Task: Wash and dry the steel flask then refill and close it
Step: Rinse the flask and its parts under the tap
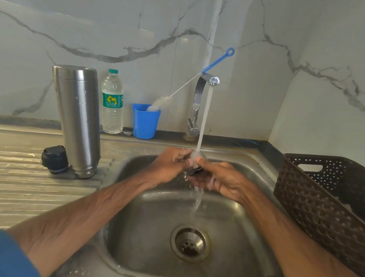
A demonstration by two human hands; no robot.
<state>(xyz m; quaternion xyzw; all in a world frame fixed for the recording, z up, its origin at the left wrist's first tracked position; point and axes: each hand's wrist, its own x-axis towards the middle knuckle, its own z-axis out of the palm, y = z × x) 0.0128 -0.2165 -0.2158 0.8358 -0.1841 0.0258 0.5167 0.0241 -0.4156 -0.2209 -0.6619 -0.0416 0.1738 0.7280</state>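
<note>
1. The tall brushed-steel flask point(76, 119) stands mouth-down on the ribbed drainboard just left of the steel sink point(244, 248). A round black screw stopper point(54, 159) sits just beside its lower end. Neither is under the water.
2. Over the sink's far half, both hands meet in the stream from the chrome tap point(198, 103). The left hand point(170, 165) curls its fingers round a small rounded grey piece point(196, 157), probably the flask's cap. The right hand point(220, 179) cups it from beneath, thumb pressed against it.
3. To rinse it well, I would turn the piece slowly so water reaches its dark underside and any thread, rubbing with the thumb.
4. It looks wet and slick, so it is best held low over the sink, where a slip would only drop it toward the drain.
5. Behind the sink, a blue plastic cup point(145, 121) holds a blue-handled bottle brush point(217, 61), handy for grooves.
</note>
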